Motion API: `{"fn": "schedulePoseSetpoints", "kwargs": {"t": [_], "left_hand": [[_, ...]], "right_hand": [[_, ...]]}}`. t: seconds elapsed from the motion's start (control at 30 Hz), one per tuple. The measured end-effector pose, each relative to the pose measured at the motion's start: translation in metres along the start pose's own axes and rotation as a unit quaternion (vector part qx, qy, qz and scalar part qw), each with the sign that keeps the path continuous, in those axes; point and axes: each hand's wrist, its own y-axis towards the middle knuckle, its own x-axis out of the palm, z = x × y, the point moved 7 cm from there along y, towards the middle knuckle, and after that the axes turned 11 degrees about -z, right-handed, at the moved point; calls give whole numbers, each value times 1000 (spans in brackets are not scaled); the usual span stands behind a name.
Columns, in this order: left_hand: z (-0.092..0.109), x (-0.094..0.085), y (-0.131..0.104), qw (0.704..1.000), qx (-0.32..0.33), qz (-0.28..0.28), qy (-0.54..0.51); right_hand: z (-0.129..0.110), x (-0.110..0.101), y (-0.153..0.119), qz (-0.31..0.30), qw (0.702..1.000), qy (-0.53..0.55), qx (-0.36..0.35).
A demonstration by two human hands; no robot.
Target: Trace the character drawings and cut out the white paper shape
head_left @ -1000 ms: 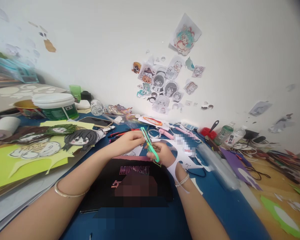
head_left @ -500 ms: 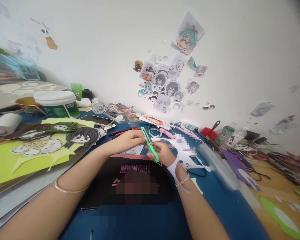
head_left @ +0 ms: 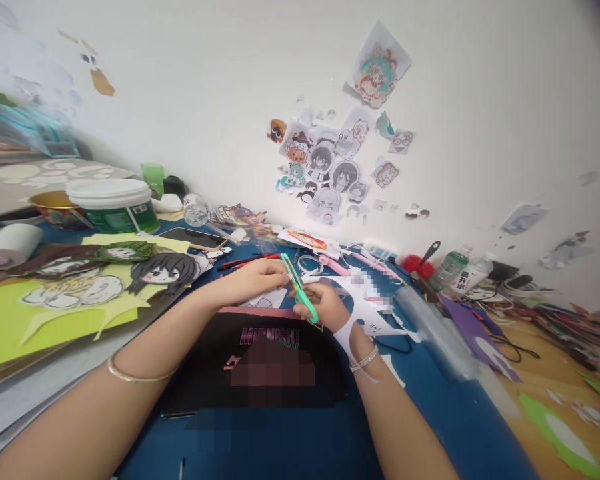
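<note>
My right hand point(head_left: 327, 307) is closed around a pair of green scissors point(head_left: 304, 297), whose blades point up and left toward my left fingers. My left hand point(head_left: 263, 277) is bent inward with its fingers closed at the scissors' tips. Beneath it shows a white sheet of paper point(head_left: 267, 301) with a grey drawing, seemingly pinched in those fingers, though the fingertips are partly hidden. A cut white paper offcut point(head_left: 350, 333) curls over my right wrist. Below both hands lies a black folder-like sheet point(head_left: 205, 353) with "MIDNIGHT" lettering.
On the left are yellow paper point(head_left: 10, 333) with cartoon cutouts, a phone point(head_left: 195, 239) and a white-lidded tub point(head_left: 111, 207). To the right lie clear plastic film point(head_left: 437, 333), purple paper point(head_left: 473, 333) and bottles point(head_left: 450, 267). Drawings point(head_left: 346, 177) cover the wall ahead.
Almost nothing differs. Both hands and the scissors hold nearly the same position, and the view has shifted very slightly.
</note>
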Motion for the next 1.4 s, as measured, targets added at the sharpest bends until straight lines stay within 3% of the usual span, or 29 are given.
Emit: {"fn": "schedulePoseSetpoints", "kwargs": {"t": [0.3, 0.73, 1.4], "left_hand": [[-8, 1, 2, 1000, -1, -1, -16], [1, -3, 0, 1000, 11, 10, 15], [-8, -5, 2, 999, -28, 33, 0]], "right_hand": [[1, -3, 0, -4, 998, -49, -35], [-2, -5, 0, 16, 999, -35, -17], [3, -4, -1, 4, 1000, -23, -3]]}}
